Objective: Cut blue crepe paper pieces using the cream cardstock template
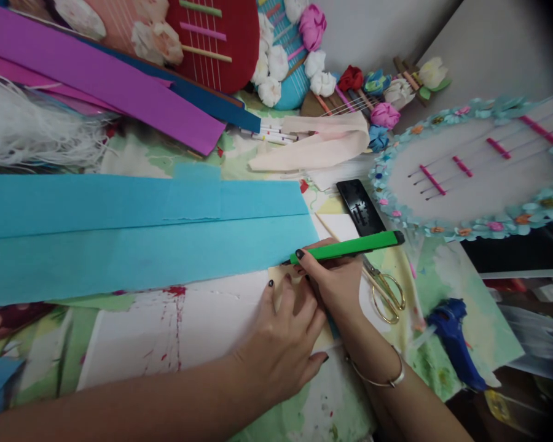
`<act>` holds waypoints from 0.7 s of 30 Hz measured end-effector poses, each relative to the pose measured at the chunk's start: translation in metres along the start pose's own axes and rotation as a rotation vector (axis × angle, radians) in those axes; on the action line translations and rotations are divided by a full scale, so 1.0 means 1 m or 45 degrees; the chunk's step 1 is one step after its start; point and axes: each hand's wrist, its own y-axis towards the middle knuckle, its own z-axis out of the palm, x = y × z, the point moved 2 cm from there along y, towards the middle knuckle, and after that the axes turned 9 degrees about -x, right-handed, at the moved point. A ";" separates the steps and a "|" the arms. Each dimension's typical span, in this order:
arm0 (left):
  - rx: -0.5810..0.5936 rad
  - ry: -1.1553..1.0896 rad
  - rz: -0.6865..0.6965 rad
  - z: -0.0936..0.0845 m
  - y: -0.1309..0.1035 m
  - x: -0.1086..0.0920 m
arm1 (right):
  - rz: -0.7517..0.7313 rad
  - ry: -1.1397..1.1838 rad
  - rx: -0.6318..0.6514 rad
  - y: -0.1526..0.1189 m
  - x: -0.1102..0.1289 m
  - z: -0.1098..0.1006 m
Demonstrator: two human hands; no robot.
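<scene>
The right hand [338, 279] is closed around a green cutter [350, 245], gripped between thumb and fingers. The cutter slants over the top of that hand: its black butt end sticks out toward the tabletop's [482, 294] right edge, and its dark tip points left, just beyond the thumb, at the near right corner of a light-blue paper strip [120, 255]. Whether the tip presses into anything, I cannot tell.

The left hand [288, 337] lies palm down, fingers slightly spread and thumb held out, gripping nothing. Its fingertips rest on a cream sheet [274, 276] just below the cutter's tip, near the right hand but on its left. The blue strip stretches from beyond both hands toward the tabletop's left side, partly covering a white board [203, 325] marked with red stains.

Gold-handled scissors [387, 298] lie just right of the right hand, with a black case [360, 207] farther back. A blue glue gun [458, 344] lies near the tabletop's right corner. Toward the far edge are a peach strip [322, 147] and a purple strip [96, 80], and a flower-rimmed oval [470, 175] stands at the far right.
</scene>
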 end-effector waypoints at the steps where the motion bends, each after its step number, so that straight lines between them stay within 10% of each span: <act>1: 0.001 0.001 0.001 0.000 0.000 0.000 | -0.005 -0.009 -0.001 0.000 0.000 0.000; 21: 0.013 0.031 0.004 0.000 0.001 -0.002 | -0.029 0.079 -0.008 0.002 0.000 -0.003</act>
